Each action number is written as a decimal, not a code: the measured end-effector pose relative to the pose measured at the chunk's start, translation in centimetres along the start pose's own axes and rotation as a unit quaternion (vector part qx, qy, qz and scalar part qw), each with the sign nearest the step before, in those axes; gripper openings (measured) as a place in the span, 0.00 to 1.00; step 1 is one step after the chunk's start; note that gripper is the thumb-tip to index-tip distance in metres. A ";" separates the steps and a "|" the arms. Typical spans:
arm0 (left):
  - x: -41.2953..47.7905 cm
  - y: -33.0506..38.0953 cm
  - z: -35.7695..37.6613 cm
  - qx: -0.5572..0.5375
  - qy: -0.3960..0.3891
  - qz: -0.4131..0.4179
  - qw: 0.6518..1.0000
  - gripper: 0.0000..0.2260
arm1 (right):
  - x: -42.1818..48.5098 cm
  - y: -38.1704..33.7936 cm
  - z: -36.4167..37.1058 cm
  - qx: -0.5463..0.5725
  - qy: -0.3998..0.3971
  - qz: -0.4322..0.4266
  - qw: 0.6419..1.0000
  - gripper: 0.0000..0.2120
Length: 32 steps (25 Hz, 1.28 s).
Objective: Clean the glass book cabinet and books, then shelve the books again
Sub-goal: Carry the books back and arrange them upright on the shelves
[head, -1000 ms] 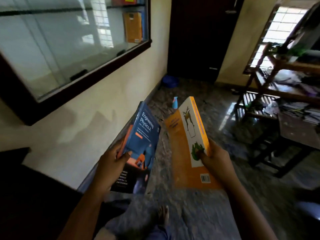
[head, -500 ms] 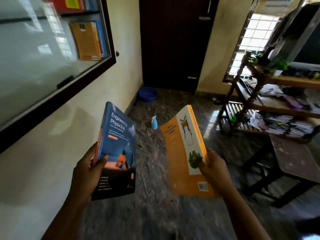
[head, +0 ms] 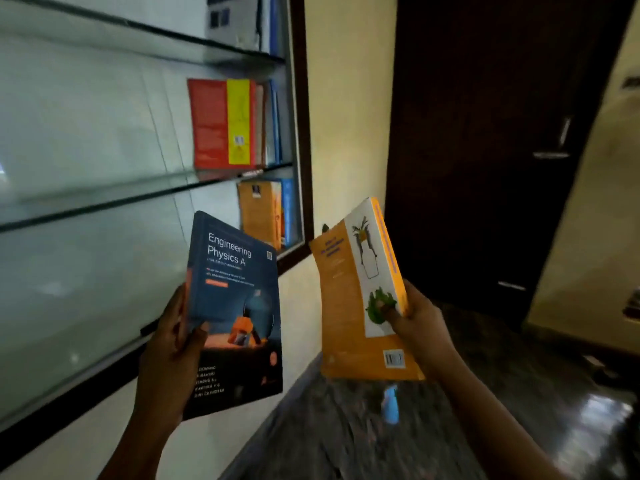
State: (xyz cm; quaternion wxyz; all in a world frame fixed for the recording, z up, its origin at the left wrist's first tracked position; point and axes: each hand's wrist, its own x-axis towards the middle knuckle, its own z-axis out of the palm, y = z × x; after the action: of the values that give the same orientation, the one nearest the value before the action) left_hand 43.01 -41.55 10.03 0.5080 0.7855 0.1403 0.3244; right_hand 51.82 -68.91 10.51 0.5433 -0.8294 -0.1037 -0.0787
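My left hand (head: 169, 355) grips a dark blue book titled Engineering Physics A (head: 235, 306) by its left edge, cover facing me. An orange and white book (head: 353, 306) is held upright in my right hand (head: 412, 317), thumb pressed on its cover. Both books are raised in front of the glass book cabinet (head: 104, 150), which fills the left side with its dark wooden frame (head: 304, 133). Inside at the right end stand a red and yellow book (head: 221, 123) on the middle glass shelf and an orange book (head: 259, 213) on the shelf below.
A dark wooden door (head: 485, 133) stands to the right of the cabinet. A small blue spray bottle (head: 389, 403) stands on the dark stone floor (head: 346, 445) below the orange book. The cream wall (head: 346, 98) runs between cabinet and door.
The view has swung up and left towards the cabinet. Both hands have lifted their books higher, level with the lower shelves. The grips on both books are unchanged.
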 end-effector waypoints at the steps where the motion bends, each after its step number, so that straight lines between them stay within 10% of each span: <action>1: 2.2 0.8 1.1 -0.002 0.025 -0.001 1.000 0.29 | 3.5 -0.5 0.5 0.023 -0.002 -0.021 1.000 0.13; 15: 28.0 13.1 11.9 0.067 0.204 0.210 0.954 0.27 | 40.3 -10.1 2.6 0.292 -0.012 -0.220 0.931 0.13; 32: 34.9 24.0 17.5 0.149 0.428 0.195 0.870 0.27 | 59.2 -28.6 1.8 0.457 -0.031 -0.365 0.811 0.20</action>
State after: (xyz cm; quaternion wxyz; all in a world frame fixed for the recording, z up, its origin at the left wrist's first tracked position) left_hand 78.04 -45.43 39.43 0.2017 0.6473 0.2345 0.6967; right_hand 101.67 -51.04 49.54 0.7876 -0.3886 -0.4394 -0.1890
